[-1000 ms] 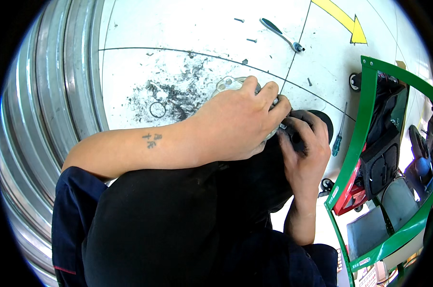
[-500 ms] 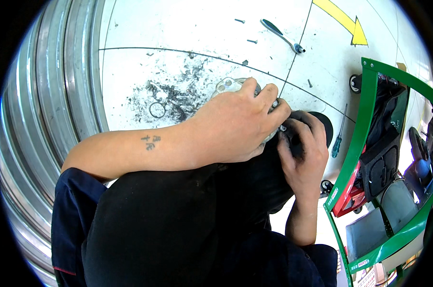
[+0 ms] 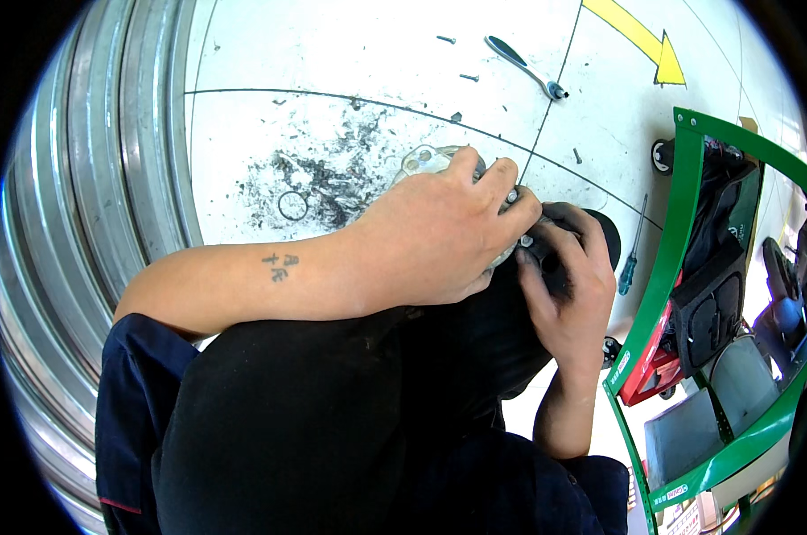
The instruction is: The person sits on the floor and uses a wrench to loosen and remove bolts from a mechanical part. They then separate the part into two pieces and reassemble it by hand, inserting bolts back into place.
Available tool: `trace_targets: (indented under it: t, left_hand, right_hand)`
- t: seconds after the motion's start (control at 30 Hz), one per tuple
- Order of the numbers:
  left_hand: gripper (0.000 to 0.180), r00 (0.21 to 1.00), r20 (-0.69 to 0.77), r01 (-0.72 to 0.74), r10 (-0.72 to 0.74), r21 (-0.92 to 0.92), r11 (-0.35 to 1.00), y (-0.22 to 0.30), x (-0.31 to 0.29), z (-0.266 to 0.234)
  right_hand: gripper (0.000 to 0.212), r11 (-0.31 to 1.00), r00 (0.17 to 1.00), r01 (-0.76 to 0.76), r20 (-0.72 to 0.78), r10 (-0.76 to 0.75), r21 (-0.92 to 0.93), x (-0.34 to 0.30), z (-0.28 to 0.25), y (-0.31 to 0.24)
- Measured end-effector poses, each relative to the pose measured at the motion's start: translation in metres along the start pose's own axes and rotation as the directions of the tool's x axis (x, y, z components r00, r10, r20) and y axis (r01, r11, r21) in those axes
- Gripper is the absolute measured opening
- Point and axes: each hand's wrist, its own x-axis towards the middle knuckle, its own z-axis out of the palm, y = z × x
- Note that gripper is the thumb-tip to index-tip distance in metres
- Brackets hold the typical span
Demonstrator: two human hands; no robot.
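My left hand (image 3: 435, 232) is wrapped over a greyish metal part (image 3: 424, 162) that has round holes at its far left end. Most of this part is hidden beneath the palm. Between the left fingers shows a bolt head (image 3: 512, 194). My right hand (image 3: 575, 285) is at the part's right side, its thumb and forefinger curled around a small bolt (image 3: 526, 241) that sits at the part's edge. The right fingertips look dark and grimy. Both hands are above my knee in black trousers (image 3: 484, 330).
On the white floor lie a ratchet wrench (image 3: 521, 64), loose bolts (image 3: 469, 78), a thin ring (image 3: 293, 206) amid black grime (image 3: 332, 178), and a screwdriver (image 3: 630, 263). A green-framed cart (image 3: 686, 205) on casters stands right. A ribbed metal shutter (image 3: 91, 178) runs along the left.
My right hand has shifted very slightly down and to the right, its fingers still at the bolt. The left hand keeps its hold on the metal part.
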Motion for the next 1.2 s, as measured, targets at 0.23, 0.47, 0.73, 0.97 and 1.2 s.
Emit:
trace_targets:
  t: [0.23, 0.47, 0.73, 0.97, 1.2]
  left_hand:
    - [0.066, 1.000, 0.008, 0.008, -0.008, -0.021, 1.000, 0.000, 0.000, 0.000]
    - [0.067, 1.000, -0.010, 0.004, -0.004, -0.028, 1.000, 0.000, -0.001, 0.001]
    - [0.065, 1.000, -0.027, 0.006, -0.007, -0.029, 1.000, 0.000, -0.001, 0.003]
    - [0.066, 1.000, -0.010, 0.005, -0.005, -0.017, 1.000, -0.003, -0.003, 0.002]
    - [0.067, 1.000, -0.014, -0.002, 0.001, -0.031, 1.000, -0.004, -0.004, 0.002]
  right_hand:
    - [0.032, 0.998, 0.999, 0.041, -0.009, -0.041, -0.057, -0.001, 0.001, 0.000]
    - [0.045, 0.999, 0.996, 0.022, -0.082, -0.025, -0.038, 0.002, 0.010, 0.002]
    - [0.053, 0.992, 0.994, 0.037, -0.106, -0.024, 0.119, 0.002, 0.029, 0.009]
    - [0.050, 0.978, 0.994, -0.020, -0.099, 0.041, 0.206, -0.002, 0.033, 0.008]
    - [0.040, 0.978, 0.994, 0.056, -0.100, -0.037, 0.200, -0.004, 0.032, 0.013]
